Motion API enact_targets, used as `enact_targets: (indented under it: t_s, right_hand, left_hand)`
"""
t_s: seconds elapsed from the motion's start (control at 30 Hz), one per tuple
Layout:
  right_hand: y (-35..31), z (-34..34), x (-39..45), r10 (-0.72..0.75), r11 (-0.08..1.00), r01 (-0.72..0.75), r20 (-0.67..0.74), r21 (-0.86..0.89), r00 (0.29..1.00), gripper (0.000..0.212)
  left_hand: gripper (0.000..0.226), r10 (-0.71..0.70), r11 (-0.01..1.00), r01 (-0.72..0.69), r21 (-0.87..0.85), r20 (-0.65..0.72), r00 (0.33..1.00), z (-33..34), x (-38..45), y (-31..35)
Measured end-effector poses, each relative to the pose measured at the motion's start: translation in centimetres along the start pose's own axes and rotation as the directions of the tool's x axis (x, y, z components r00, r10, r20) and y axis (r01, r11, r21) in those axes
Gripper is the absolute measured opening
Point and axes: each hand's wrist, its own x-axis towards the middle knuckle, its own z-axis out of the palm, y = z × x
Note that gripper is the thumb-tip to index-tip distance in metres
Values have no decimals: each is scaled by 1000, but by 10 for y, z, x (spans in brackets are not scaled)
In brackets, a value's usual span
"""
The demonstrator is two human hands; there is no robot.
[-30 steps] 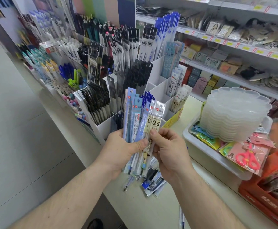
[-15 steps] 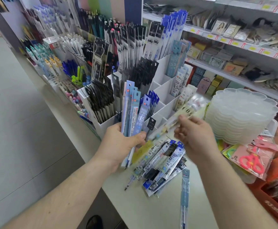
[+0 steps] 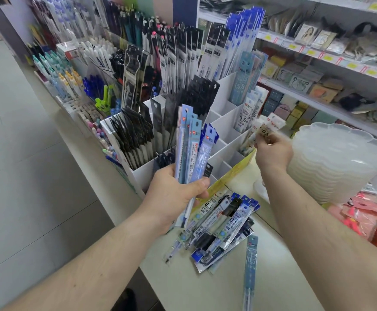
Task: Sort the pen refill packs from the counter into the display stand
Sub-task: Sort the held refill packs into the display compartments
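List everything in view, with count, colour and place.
display stand: one, white, back of counter, compartments partly filled
held refill packs: several, blue, fanned in left hand
white refill pack: at least one, at stand's right compartments
loose refill packs: a pile, blue and black, on counter
single refill pack: one, blue, right of pile
plastic trays: a stack, translucent, right
left hand: grips blue packs
right hand: pinches white pack

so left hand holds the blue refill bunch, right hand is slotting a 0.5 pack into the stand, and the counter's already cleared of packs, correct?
Not cleared. The head view shows a pile of refill packs on the counter, plus a lone blue pack beside it. The rest holds: the left hand grips the blue refill bunch, and the right hand holds a 0.5 pack at the display stand.
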Motion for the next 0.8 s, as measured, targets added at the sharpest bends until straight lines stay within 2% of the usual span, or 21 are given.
enact_targets:
  t_s: [0.1, 0.23, 0.37, 0.53, 0.7, 0.8]
  right_hand:
    - [6, 9, 4, -4, 991, 11, 54, -135, 999, 26]
    - [12, 17, 7, 63, 958, -26, 120, -287, 991, 19]
    - [17, 23, 10, 127, 925, -52, 178, -377, 976, 20]
    - [14, 27, 11, 202, 926, -131, 171, -355, 964, 27]
    - [4, 12, -17, 199, 934, -171, 60, -314, 978, 30]
    - [-3, 2, -44, 196, 978, -192, 46, -84, 979, 34]
  left_hand:
    - [21, 0, 1000, 0, -24, 2, 1000, -1, 2, -1]
    - [19, 5, 999, -4, -53, 24, 1000, -3, 2, -2]
    - [17, 21, 997, -17, -69, 66, 998, -6, 1, -3]
    - [14, -20, 993, 36, -113, 147, 989, -10, -3, 2]
    - [26, -53, 982, 93, -162, 230, 972, -15, -9, 7]
    - [28, -78, 976, 125, -180, 248, 966, -18, -13, 6]
